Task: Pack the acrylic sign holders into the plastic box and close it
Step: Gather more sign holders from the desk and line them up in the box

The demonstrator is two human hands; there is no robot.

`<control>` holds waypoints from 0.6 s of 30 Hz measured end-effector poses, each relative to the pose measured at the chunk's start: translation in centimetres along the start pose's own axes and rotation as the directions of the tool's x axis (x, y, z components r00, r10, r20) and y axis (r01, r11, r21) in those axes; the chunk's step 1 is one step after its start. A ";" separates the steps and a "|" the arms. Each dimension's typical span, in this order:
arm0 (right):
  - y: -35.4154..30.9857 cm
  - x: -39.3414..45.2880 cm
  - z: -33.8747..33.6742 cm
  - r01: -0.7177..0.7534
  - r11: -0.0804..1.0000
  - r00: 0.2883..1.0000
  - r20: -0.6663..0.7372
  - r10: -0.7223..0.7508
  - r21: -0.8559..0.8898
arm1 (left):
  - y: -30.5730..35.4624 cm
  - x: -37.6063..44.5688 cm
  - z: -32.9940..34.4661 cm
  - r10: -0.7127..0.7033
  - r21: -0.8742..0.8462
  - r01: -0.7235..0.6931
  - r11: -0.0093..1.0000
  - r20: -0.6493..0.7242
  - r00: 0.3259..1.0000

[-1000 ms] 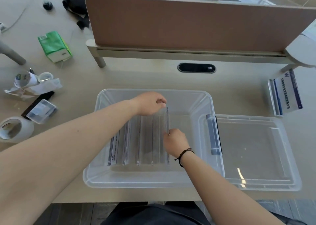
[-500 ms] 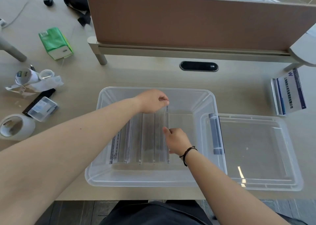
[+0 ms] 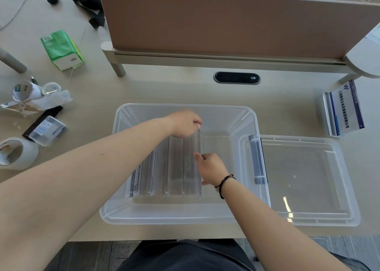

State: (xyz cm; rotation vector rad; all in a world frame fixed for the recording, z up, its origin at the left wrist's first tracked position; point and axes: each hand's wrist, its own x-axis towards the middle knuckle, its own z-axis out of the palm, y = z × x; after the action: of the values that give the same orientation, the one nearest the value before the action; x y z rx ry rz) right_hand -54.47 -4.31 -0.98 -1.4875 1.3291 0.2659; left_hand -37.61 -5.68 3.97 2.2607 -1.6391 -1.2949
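Observation:
A clear plastic box [image 3: 115,211] sits open on the desk in front of me. Several acrylic sign holders [image 3: 174,168] stand upright in a row inside it, toward its left half. My left hand [image 3: 185,123] pinches the far top corner of the rightmost holder [image 3: 199,145]. My right hand [image 3: 209,169] pinches the same holder's top edge nearer to me. The box's clear lid [image 3: 304,180] with a grey latch [image 3: 256,159] lies flat against the box's right side. One more sign holder [image 3: 345,110] with a printed insert stands on the desk at the far right.
A brown desk divider [image 3: 226,21] runs along the back. At the left lie a green tissue pack [image 3: 61,49], a tape roll [image 3: 16,153], a small clear case [image 3: 47,133] and crumpled wrappers [image 3: 33,98]. A black cable port [image 3: 236,77] sits behind the box.
Both hands stay on the rightmost holder. My right hand has slid a little farther along its top edge, and the view has shifted slightly.

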 end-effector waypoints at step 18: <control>-0.2 -0.2 -0.7 -0.053 0.998 0.996 0.072 0.051 0.031 | 0.1 -0.1 0.0 -0.001 -0.026 0.001 1.000 0.014 1.000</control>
State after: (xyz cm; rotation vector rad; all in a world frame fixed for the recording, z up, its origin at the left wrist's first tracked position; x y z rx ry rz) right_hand -54.72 -4.77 -0.46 -1.4047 1.3106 0.3256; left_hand -37.74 -5.60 4.07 2.2430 -1.6162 -1.3272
